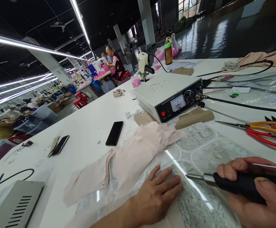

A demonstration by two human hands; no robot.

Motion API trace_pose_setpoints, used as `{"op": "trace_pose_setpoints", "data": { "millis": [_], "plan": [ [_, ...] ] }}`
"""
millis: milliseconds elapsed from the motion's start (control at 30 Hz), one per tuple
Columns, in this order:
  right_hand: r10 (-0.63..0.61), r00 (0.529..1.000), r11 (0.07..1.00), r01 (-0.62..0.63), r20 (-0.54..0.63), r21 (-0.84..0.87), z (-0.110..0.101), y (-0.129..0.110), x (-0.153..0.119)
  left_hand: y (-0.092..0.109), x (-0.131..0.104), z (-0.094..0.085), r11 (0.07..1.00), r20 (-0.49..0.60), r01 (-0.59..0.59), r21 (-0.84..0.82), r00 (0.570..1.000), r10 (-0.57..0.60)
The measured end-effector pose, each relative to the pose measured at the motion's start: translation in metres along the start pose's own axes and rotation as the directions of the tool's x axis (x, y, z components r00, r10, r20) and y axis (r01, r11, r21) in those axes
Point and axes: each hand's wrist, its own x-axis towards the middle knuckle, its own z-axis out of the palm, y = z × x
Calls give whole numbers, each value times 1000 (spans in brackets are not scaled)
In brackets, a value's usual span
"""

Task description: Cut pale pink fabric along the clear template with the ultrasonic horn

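Note:
My left hand (158,194) lies flat with its fingers spread, on a clear patterned sheet (197,158) and the edge of thin pale pink fabric. In my right hand (259,190), at the lower right, is a black-handled ultrasonic cutter (237,183). Its pointed metal tip is directed left, over the sheet and just right of my left fingers; whether it touches the sheet I cannot tell. Pale pink fabric (138,152) is heaped beyond my left hand, and a flatter folded piece (90,177) lies to its left.
A control box (168,95) with a meter stands behind the fabric. Orange- and red-handled scissors (268,129) lie at right. A black phone (114,133) and another phone (60,145) rest on the white table. At left is a grey vented box (16,202). People work farther back.

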Motion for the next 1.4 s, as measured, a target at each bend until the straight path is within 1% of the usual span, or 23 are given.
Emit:
{"op": "trace_pose_setpoints", "data": {
  "millis": [300,433,633,867,1167,1267,1400],
  "plan": [
    [-68,997,998,68,41,12,-7,6,-1,0,0,2,1000,-3,-7,2,1000,7],
    [-45,998,999,45,33,20,-9,6,-2,1,-1,2,1000,-12,-7,0,1000,7],
    [-69,996,997,66,63,42,-10,9,0,2,0,3,1000,-20,-4,0,1000,4],
    [-44,997,999,42,56,34,-14,10,-1,2,-1,4,1000,-29,-5,4,1000,5],
    [-33,997,999,31,74,27,-8,10,0,2,0,4,1000,-43,-7,16,999,8],
    [-49,994,999,47,100,20,-10,12,0,2,-1,3,1000,-44,-9,23,999,10],
    [-39,993,999,38,114,15,-16,13,0,2,-1,3,999,-38,-12,30,999,14]
  ]
}}
